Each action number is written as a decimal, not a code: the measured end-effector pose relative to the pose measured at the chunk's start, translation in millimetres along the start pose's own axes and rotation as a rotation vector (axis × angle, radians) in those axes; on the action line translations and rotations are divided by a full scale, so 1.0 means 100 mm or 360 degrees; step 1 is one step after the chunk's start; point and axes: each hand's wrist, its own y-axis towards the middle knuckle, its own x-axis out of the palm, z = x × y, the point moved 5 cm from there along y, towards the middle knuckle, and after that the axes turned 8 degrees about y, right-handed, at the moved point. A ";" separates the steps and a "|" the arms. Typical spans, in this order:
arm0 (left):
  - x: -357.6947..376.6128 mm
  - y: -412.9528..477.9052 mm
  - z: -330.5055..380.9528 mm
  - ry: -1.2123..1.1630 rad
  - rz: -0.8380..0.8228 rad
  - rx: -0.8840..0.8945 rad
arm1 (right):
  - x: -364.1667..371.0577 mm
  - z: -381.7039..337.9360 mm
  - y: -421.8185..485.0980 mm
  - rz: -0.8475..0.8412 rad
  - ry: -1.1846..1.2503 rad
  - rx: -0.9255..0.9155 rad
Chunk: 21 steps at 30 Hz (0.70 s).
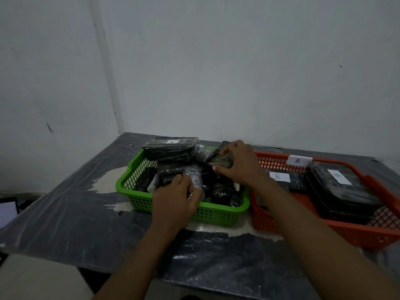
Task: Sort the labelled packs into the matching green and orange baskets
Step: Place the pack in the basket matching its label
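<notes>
The green basket (pixel 216 215) sits mid-table, crowded with several dark wrapped packs; a large pack labelled A (pixel 171 148) lies across its far left corner. My left hand (pixel 175 200) reaches over the near rim and grips a small bubble-wrapped pack (pixel 194 176) inside it. My right hand (pixel 238 163) is over the basket's far right side, fingers pinching a dark flat pack (pixel 223 162). To the right stands the orange basket (pixel 346 232), tagged B on its far rim, holding a pack labelled B (pixel 281 178) and a large black pack (pixel 339 191) with a white label.
The table (pixel 65 224) is covered in dark plastic sheeting with pale patches near the green basket. Walls meet in a corner behind the table. A lit screen (pixel 7 211) shows at the left edge, below table level.
</notes>
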 end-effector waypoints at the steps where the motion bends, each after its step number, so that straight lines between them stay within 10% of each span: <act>1: 0.01 0.00 0.00 -0.0003 -0.0002 -0.0002 | 0.02 0.05 0.06 -0.0064 -0.0119 0.0085; 8: 0.03 -0.01 -0.01 0.0013 0.0001 -0.0004 | 0.09 0.26 0.33 -0.0580 -0.0255 0.0554; 21: -0.02 0.07 -0.04 -0.0273 -0.0205 -0.0068 | -0.20 0.29 -0.04 -0.0407 0.0290 0.0338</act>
